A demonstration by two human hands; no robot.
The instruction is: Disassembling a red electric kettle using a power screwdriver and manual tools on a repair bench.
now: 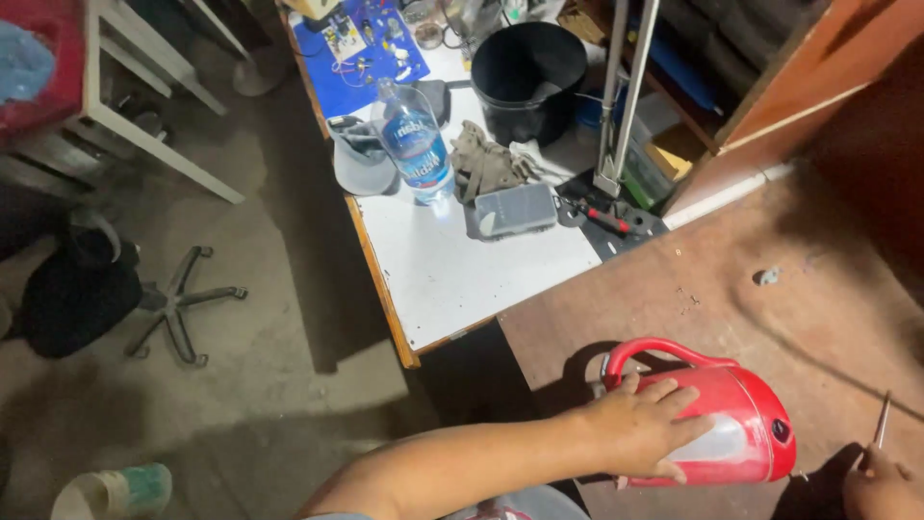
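Observation:
A red plastic lamp-like device (741, 414) with a loop handle lies on its side on the brown wooden board (770, 289). My left hand (640, 429) rests flat on its side, fingers spread over it. At the bottom right corner my right hand (881, 486) is closed around a thin metal tool (882, 421), probably a small screwdriver, whose tip points up just right of the device.
A white table (452, 279) carries a clear water bottle (414, 144), grey gloves (486, 164), a small grey box (517, 209), a black bucket (527, 72) and a blue mat with small parts (361, 53). A chair base (178, 303) and a cup (115, 491) sit on the floor at left.

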